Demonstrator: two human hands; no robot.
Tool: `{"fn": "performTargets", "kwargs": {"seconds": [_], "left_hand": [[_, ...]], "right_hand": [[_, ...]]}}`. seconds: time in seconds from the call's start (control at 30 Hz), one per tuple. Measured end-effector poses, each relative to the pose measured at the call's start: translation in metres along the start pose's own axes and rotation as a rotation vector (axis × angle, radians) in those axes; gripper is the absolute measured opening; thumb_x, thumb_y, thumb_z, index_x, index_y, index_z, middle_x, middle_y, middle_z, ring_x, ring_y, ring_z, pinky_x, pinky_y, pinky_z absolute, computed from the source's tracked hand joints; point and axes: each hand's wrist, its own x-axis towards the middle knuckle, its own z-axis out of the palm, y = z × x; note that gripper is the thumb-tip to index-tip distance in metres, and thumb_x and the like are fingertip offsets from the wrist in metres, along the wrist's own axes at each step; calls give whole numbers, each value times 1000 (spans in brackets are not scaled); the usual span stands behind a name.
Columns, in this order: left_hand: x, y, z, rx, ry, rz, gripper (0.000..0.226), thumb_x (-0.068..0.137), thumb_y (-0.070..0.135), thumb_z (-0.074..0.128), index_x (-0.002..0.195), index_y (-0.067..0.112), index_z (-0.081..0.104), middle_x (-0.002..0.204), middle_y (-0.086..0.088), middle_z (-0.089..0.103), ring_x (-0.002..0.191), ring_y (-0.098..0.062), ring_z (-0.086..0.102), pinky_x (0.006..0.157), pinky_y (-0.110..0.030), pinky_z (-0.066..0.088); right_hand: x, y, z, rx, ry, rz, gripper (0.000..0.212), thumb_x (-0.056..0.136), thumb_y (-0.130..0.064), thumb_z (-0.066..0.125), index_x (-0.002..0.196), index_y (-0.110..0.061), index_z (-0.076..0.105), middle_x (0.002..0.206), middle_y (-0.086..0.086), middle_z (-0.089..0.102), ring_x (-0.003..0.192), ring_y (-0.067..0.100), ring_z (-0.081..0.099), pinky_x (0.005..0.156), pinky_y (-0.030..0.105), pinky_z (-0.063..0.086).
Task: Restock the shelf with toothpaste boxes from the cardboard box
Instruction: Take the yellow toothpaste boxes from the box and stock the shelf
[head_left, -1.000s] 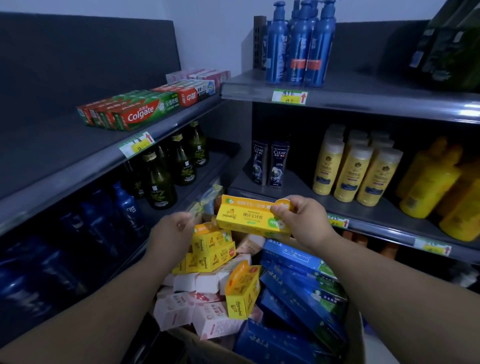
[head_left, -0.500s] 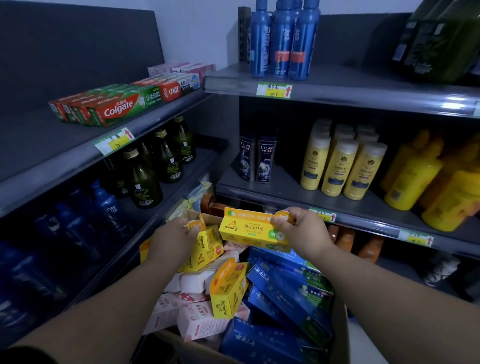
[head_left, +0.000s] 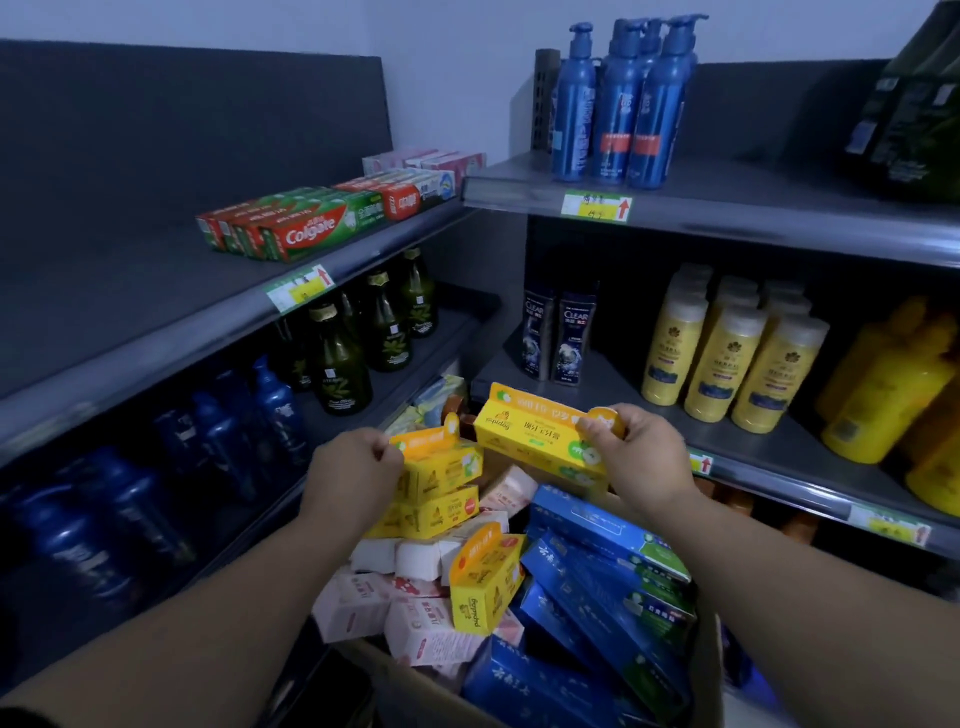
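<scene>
- The open brown cardboard box (head_left: 415, 680) is at 6 o'clock in the view, low in front of the grey shelves. It is full of toothpaste boxes in a loose heap.
- The right hand (head_left: 644, 457) holds a long yellow toothpaste box (head_left: 535, 436) by its right end. Its fingers (head_left: 597, 431) are curled over the top edge. The box is lifted above the heap, almost level, with its print upside down.
- The left hand (head_left: 353, 467) is at 9 o'clock from that box. Its curled fingers grip the left end of a second yellow toothpaste box (head_left: 441, 470).
- This second box is just above a third yellow box (head_left: 431, 517); whether the two touch I cannot tell.
- Inside the cardboard box, blue toothpaste boxes (head_left: 597, 571) fill the 3 o'clock side and pink and white boxes (head_left: 395, 608) fill the 9 o'clock side. One upright yellow box (head_left: 483, 587) stands between them.
- On the upper left shelf (head_left: 130, 291), at 11 o'clock, red and green Colgate boxes (head_left: 296, 234) lie side by side.
- Tall blue pump bottles (head_left: 618, 104) stand at 1 o'clock and yellow plastic bottles (head_left: 727, 364) at 3 o'clock.
</scene>
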Motion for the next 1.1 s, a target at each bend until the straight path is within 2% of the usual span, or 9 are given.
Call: {"fn": "performTargets", "kwargs": {"seconds": [0.17, 0.33, 0.43, 0.5, 0.6, 0.7, 0.8, 0.97, 1.1], "left_hand": [[-22, -20, -58, -30, 148, 46, 19, 96, 24, 49, 83, 20, 62, 73, 13, 55, 65, 2, 47, 53, -10, 30], [-54, -60, -125, -7, 298, 23, 22, 95, 20, 51, 78, 14, 62, 72, 3, 61, 62, -5, 50, 53, -14, 33], [-85, -88, -170, -28, 408, -19, 28, 92, 15, 52, 64, 15, 52, 63, -2, 56, 56, -8, 44, 52, -15, 30], [-113, -108, -202, -48, 481, -59, 28, 91, 15, 52, 63, 12, 50, 61, -6, 55, 54, -11, 43, 51, -16, 32], [-168, -143, -254, -98, 567, -141, 22, 93, 21, 52, 75, 12, 60, 68, -2, 62, 62, -13, 53, 53, -15, 34], [-236, -182, -309, -130, 664, -203, 19, 95, 24, 52, 80, 18, 62, 73, 3, 65, 70, -15, 58, 59, -23, 40], [-313, -226, -364, -100, 777, -272, 17, 94, 23, 53, 82, 19, 64, 75, 6, 66, 75, -13, 61, 64, -19, 41], [-447, -290, -447, 40, 941, -388, 17, 95, 25, 54, 82, 20, 63, 74, 8, 65, 71, -9, 59, 55, -9, 37], [-538, -325, -502, 144, 1062, -505, 21, 95, 29, 53, 78, 21, 63, 72, 6, 66, 70, -10, 60, 57, -16, 38]], "right_hand": [[1, -42, 18, 66, 15, -87, 19, 95, -37, 59, 91, -20, 66, 76, 0, 65, 67, 15, 59, 56, 27, 42], [-22, -103, 53, 86, -49, -233, 19, 95, -35, 59, 87, -19, 66, 75, 0, 65, 75, 20, 62, 65, 36, 48], [-51, -145, 78, 130, -53, -326, 21, 94, -34, 60, 84, -16, 67, 75, 4, 65, 73, 22, 61, 60, 32, 42], [-79, -176, 95, 170, -65, -391, 24, 94, -35, 59, 82, -16, 65, 74, 5, 64, 72, 23, 60, 59, 33, 41], [-134, -225, 124, 237, -126, -473, 23, 95, -38, 57, 85, -19, 64, 74, 4, 62, 73, 24, 59, 60, 32, 41], [-205, -275, 155, 297, -217, -550, 18, 96, -37, 56, 91, -21, 64, 77, -2, 61, 72, 18, 57, 57, 28, 38], [-287, -321, 185, 372, -301, -648, 14, 95, -34, 58, 90, -22, 64, 78, -7, 61, 78, 18, 57, 64, 29, 37], [-428, -387, 231, 483, -473, -749, 15, 93, -35, 60, 88, -22, 65, 76, -7, 63, 79, 21, 58, 66, 30, 38], [-527, -429, 259, 541, -640, -811, 14, 93, -33, 61, 87, -22, 66, 75, -5, 63, 77, 21, 58, 61, 29, 38]]}}
